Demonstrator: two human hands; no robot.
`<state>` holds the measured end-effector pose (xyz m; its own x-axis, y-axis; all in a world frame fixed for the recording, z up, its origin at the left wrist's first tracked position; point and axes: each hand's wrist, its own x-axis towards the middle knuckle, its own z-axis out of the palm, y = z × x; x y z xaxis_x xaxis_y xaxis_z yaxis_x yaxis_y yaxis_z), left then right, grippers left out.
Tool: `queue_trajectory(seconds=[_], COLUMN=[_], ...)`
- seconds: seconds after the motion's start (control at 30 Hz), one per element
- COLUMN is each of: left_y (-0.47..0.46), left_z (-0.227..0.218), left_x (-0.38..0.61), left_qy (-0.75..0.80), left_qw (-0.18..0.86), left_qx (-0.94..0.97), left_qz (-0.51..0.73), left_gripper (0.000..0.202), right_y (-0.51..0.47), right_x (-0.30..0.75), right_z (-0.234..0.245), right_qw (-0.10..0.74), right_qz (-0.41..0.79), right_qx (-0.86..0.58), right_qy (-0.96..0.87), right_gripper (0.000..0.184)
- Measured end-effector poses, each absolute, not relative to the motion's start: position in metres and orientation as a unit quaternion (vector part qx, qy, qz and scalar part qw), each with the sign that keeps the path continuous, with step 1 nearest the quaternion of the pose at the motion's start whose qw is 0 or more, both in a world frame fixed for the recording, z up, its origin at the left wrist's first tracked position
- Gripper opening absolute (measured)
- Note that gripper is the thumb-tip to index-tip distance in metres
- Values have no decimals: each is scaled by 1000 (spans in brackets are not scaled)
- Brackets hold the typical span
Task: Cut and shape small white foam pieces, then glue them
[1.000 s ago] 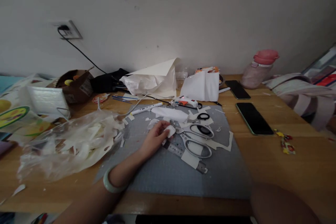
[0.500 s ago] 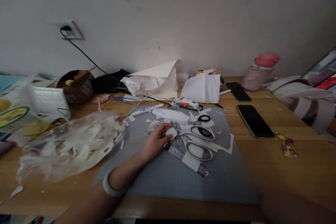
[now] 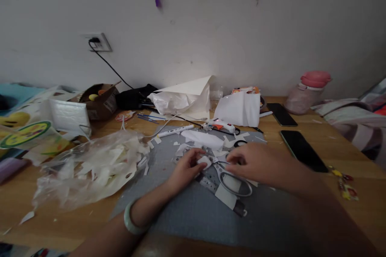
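Note:
My left hand (image 3: 187, 168) rests on the grey cutting mat (image 3: 193, 213), fingers pinched on a small white paper piece (image 3: 205, 161). My right hand (image 3: 256, 162) hovers over the handles of the grey scissors (image 3: 232, 178), fingers curled down; whether it grips them is unclear. A metal ruler (image 3: 211, 184) lies under the scissors, among white paper scraps. A white glue gun (image 3: 221, 125) lies at the mat's far edge. A pale green bangle (image 3: 131, 221) circles my left wrist.
A clear plastic bag of paper scraps (image 3: 90, 164) lies left of the mat. Two black phones (image 3: 303, 150) lie to the right, near a pink bottle (image 3: 306, 92). Folded white paper (image 3: 187, 98), a cardboard box (image 3: 101, 100) and a cable to the wall socket (image 3: 98, 42) stand behind.
My right hand has come in from the lower right and now reaches over the scissors. The left hand keeps pinching the paper piece. The camera has tilted slightly.

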<state>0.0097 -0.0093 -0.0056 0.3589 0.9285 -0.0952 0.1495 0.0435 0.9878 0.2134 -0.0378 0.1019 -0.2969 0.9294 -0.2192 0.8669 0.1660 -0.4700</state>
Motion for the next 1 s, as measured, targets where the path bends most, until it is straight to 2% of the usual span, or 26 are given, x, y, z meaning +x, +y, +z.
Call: queue_trajectory(seconds=[0.07, 0.13, 0.27, 0.63, 1.0], left_y=[-9, -9, -9, -9, -8], left_z=[-9, -13, -17, -18, -16], left_x=[9, 9, 8, 7, 7], left_qy=[439, 428, 401, 404, 419], left_qw=[572, 578, 608, 616, 606], left_qx=[601, 602, 593, 592, 595], left_qz=[344, 347, 344, 327, 322], left_gripper=[28, 29, 32, 36, 33], right_y=[-26, -15, -7, -4, -1], right_x=[202, 192, 184, 181, 182], right_z=[85, 62, 30, 22, 18], right_qw=[54, 95, 155, 168, 175], right_qz=[271, 321, 388, 448, 421], right_qx=[-597, -586, -564, -549, -549], right_qy=[-753, -738, -712, -686, -701], right_gripper=[18, 22, 15, 10, 11])
